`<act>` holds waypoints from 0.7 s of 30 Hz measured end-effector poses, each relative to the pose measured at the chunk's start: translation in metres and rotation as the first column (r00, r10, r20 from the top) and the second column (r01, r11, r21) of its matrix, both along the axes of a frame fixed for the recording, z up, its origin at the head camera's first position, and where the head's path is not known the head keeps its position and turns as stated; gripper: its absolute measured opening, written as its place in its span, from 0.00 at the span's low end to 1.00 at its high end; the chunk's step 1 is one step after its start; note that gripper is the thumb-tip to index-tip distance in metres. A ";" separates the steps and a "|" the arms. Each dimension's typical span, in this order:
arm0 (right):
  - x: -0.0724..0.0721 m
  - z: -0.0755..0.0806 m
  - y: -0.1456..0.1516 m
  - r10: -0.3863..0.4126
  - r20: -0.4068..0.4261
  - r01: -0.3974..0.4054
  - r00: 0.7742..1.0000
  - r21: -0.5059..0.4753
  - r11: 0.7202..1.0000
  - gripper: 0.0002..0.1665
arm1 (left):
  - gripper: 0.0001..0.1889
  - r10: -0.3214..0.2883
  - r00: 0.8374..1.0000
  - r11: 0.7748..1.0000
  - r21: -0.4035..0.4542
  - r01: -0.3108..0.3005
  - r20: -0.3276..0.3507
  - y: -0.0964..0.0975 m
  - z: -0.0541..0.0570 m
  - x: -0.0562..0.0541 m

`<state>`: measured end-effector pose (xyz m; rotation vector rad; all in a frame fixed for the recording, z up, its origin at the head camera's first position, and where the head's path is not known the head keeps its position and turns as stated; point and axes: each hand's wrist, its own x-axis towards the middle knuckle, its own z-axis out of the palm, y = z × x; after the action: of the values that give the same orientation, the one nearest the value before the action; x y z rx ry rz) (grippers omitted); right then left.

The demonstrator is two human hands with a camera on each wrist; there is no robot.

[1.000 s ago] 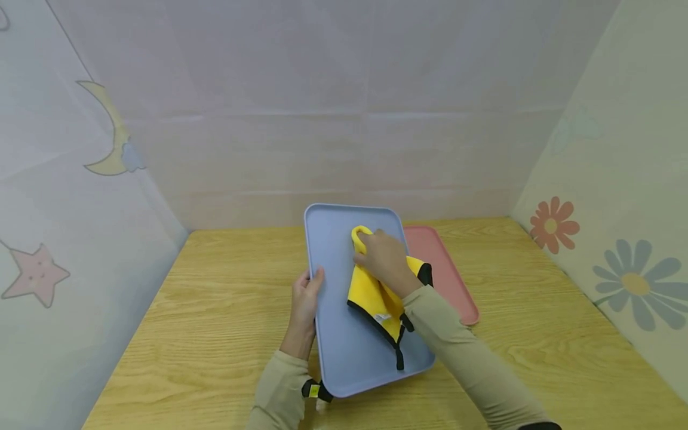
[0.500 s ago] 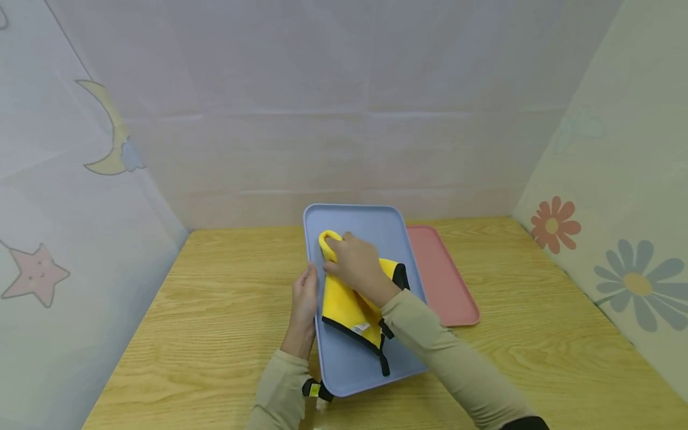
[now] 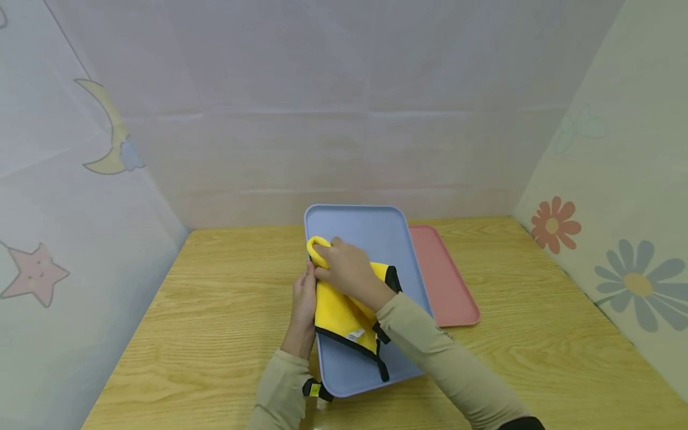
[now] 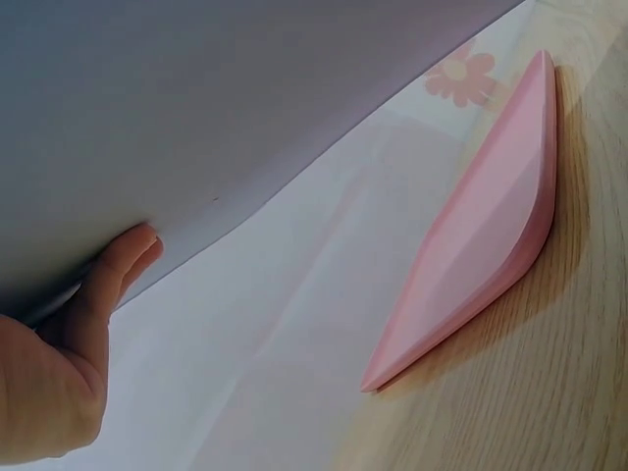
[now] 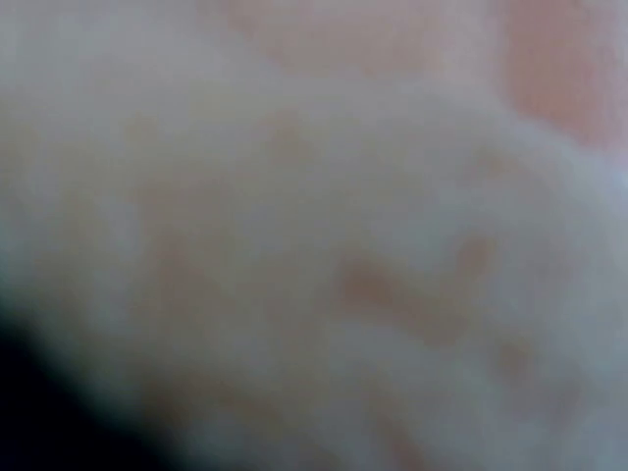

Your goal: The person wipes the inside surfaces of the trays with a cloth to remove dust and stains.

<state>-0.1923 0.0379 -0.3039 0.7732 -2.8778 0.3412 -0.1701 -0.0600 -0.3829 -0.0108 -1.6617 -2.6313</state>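
My left hand (image 3: 304,304) grips the left edge of a blue rectangular tray (image 3: 371,230), which it holds tilted up off the table. In the left wrist view, fingers (image 4: 128,257) of that hand press against the tray's underside. Over the tray's face, my right hand (image 3: 349,269) grips a bunched yellow cloth (image 3: 335,307) with black edging and a small white label. The cloth's upper fold lies at the tray's left rim, close to the left thumb. The right wrist view is too blurred to tell the hand's work.
A pink tray (image 3: 443,278) lies on the wooden table (image 3: 226,298), behind and to the right of the blue one. A pale back wall (image 3: 344,149) and patterned side walls border the table.
My right hand has slid the yellow cloth leftward and slightly down across the blue tray to its left rim. The left hand and the tray stay almost in place.
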 end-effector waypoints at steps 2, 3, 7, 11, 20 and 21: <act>0.001 0.000 0.000 -0.002 0.001 0.002 1.000 0.001 1.000 0.25 | 0.31 0.000 1.000 1.000 0.004 0.000 -0.002 0.000 0.000 0.000; 0.001 0.000 0.000 -0.005 -0.002 0.005 1.000 0.001 1.000 0.25 | 0.31 0.000 1.000 1.000 0.006 0.000 -0.003 0.000 0.000 0.001; 0.003 -0.001 0.001 -0.014 -0.040 0.014 0.999 0.018 1.000 0.25 | 0.30 0.006 1.000 1.000 0.009 -0.006 -0.017 0.001 0.000 0.001; 0.004 -0.002 0.003 -0.023 -0.066 0.027 0.998 0.053 0.998 0.25 | 0.29 0.000 0.999 1.000 0.008 0.000 -0.041 0.002 -0.001 0.001; -0.003 0.000 0.018 -0.112 0.008 0.111 0.994 0.078 0.991 0.27 | 0.29 0.018 1.000 0.999 -0.029 -0.019 -0.002 0.001 -0.001 0.003; -0.004 0.000 0.021 -0.120 0.019 0.119 0.993 0.076 0.990 0.27 | 0.29 0.024 1.000 0.999 -0.033 -0.024 0.001 0.001 -0.001 0.003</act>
<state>-0.1961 0.0589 -0.3037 0.6080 -2.9567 0.2312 -0.1674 -0.0595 -0.3838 0.0094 -1.6948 -2.5869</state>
